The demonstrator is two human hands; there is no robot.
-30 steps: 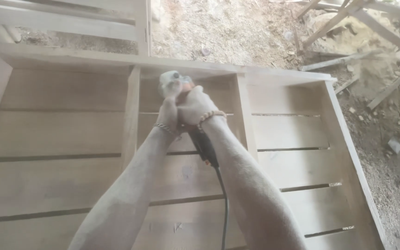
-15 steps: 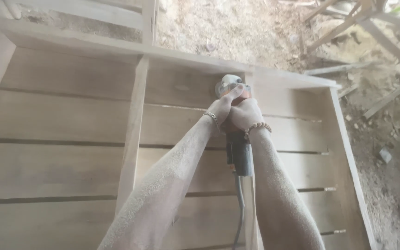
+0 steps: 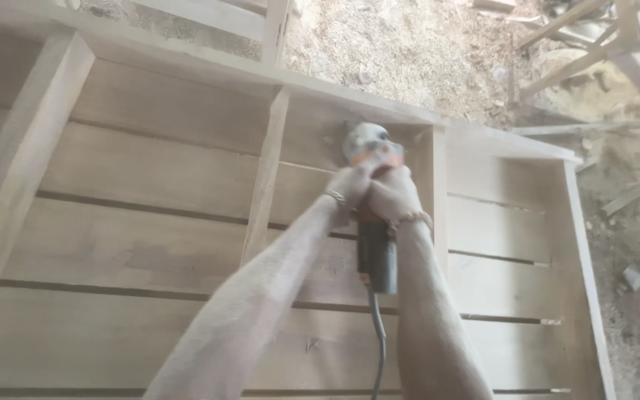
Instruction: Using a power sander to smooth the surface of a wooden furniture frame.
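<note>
At the far left a thick upright board (image 3: 20, 170) slants down across the wooden frame (image 3: 150, 215), which lies flat and fills most of the view; its back is made of long horizontal planks with dark gaps between them. Further right a thinner divider (image 3: 264, 181) runs from the top rail down toward the person's forearms.

The left hand (image 3: 348, 189) wears a thin bracelet (image 3: 335, 197) at the wrist and is closed around the front of an angle grinder (image 3: 373, 215), its fingers wrapped over the orange part just behind the tool's pale head. Just beside it, and touching it, the right hand (image 3: 392, 196) is clenched around the grinder's body from the other side, with a beaded wristband (image 3: 411, 218) showing at the wrist. Both forearms are coated in fine dust. The grinder's head sits in the compartment between the thin divider and the next divider (image 3: 438, 200) to the right, close under the top rail (whether the disc actually touches the wood cannot be told). The dark rear of the tool points back toward the camera, and its cable (image 3: 378, 348) hangs down between the arms.

Beyond the frame's right edge lies sawdust-covered ground (image 3: 631, 244), with loose wooden slats (image 3: 601, 52) piled at the upper right.
</note>
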